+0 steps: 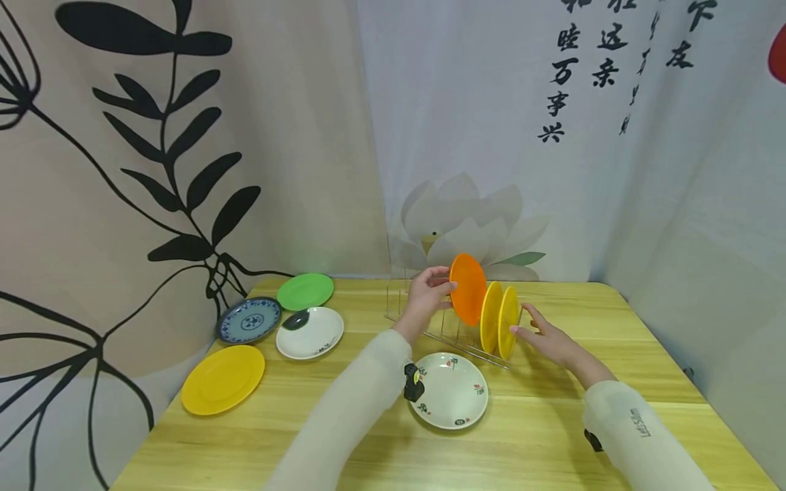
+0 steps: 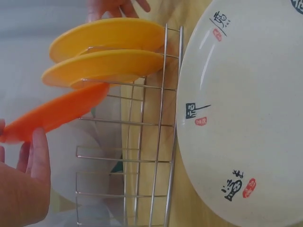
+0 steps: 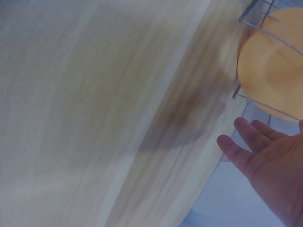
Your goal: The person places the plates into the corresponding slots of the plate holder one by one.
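My left hand pinches an orange plate by its left edge, thumb on the near side. The plate is tilted over the wire dish rack, its lower edge among the wires in the left wrist view. Two yellow plates stand on edge side by side in the rack, just right of the orange one. My right hand is at the rack's right end with fingers extended, close to the outer yellow plate. It holds nothing.
A white plate with small printed motifs lies before the rack. On the table's left lie a yellow plate, a blue patterned plate, a green plate and a white plate with a dark patch. A printed curtain hangs behind.
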`<state>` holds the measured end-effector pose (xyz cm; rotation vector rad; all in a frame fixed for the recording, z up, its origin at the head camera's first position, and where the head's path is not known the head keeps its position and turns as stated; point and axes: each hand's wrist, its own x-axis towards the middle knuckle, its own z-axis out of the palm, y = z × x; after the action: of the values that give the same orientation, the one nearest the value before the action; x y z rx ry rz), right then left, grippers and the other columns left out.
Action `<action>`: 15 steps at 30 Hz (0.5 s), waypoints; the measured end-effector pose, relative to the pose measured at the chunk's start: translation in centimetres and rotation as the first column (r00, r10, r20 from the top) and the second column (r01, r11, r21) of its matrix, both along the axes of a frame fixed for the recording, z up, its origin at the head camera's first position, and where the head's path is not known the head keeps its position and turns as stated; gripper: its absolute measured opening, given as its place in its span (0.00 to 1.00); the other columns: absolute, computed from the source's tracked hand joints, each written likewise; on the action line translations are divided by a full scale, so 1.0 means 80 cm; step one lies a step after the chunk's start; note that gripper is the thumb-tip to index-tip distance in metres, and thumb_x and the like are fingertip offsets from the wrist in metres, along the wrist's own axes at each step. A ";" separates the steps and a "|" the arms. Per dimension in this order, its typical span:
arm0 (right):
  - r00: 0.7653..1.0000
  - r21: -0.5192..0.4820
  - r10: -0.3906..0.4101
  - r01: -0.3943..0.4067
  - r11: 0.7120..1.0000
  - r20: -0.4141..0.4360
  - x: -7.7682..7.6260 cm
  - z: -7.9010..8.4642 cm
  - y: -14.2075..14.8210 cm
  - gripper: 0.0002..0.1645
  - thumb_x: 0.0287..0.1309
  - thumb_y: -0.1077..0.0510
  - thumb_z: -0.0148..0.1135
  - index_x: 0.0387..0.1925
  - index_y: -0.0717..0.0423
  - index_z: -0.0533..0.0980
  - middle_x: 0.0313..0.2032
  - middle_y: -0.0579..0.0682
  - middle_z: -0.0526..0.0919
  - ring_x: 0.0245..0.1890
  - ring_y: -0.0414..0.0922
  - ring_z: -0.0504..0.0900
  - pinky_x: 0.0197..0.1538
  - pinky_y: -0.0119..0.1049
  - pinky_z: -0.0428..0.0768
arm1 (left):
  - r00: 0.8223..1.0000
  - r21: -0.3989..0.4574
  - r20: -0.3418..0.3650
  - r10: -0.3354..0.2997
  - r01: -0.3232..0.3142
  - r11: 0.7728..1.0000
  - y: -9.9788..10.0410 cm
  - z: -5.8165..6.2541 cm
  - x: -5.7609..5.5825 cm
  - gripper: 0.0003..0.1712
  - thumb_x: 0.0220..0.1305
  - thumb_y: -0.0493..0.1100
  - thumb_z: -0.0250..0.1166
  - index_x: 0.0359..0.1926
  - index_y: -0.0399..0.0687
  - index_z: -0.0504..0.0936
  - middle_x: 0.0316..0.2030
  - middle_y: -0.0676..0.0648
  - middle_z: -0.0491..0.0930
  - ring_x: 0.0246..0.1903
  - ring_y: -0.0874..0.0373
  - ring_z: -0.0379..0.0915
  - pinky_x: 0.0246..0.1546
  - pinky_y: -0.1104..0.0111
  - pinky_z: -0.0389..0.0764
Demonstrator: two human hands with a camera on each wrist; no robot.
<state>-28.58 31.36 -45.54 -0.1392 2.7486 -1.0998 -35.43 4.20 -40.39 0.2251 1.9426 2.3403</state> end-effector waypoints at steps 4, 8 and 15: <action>1.000 0.000 0.001 -0.001 1.000 -0.001 0.001 0.001 -0.001 0.51 0.69 0.31 0.46 0.79 0.48 0.36 0.71 0.77 0.50 0.67 0.75 0.56 0.61 0.74 0.62 | 1.000 -0.033 -0.010 0.002 -0.003 0.999 0.006 -0.001 0.002 0.19 0.62 0.35 0.69 0.55 0.44 0.79 0.45 0.44 0.80 0.42 0.50 0.80 0.39 0.57 0.86; 1.000 -0.003 -0.002 0.002 1.000 0.002 0.001 0.002 -0.002 0.51 0.69 0.30 0.45 0.79 0.47 0.37 0.71 0.77 0.50 0.68 0.75 0.55 0.61 0.73 0.62 | 1.000 -0.110 -0.020 0.002 -0.004 0.994 0.011 -0.005 0.006 0.22 0.63 0.36 0.69 0.58 0.41 0.78 0.46 0.44 0.80 0.41 0.53 0.80 0.38 0.60 0.87; 1.000 -0.002 -0.007 0.007 1.000 0.012 0.001 0.002 -0.002 0.51 0.69 0.30 0.46 0.79 0.45 0.37 0.71 0.76 0.50 0.68 0.75 0.55 0.61 0.73 0.62 | 0.999 -0.178 -0.033 0.035 -0.041 0.983 0.011 -0.013 0.016 0.20 0.63 0.34 0.68 0.56 0.41 0.79 0.47 0.40 0.79 0.41 0.48 0.81 0.40 0.63 0.86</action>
<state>-28.53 31.23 -45.41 -0.1227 2.7400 -1.1014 -34.17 5.06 -41.41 0.2109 2.1733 2.1792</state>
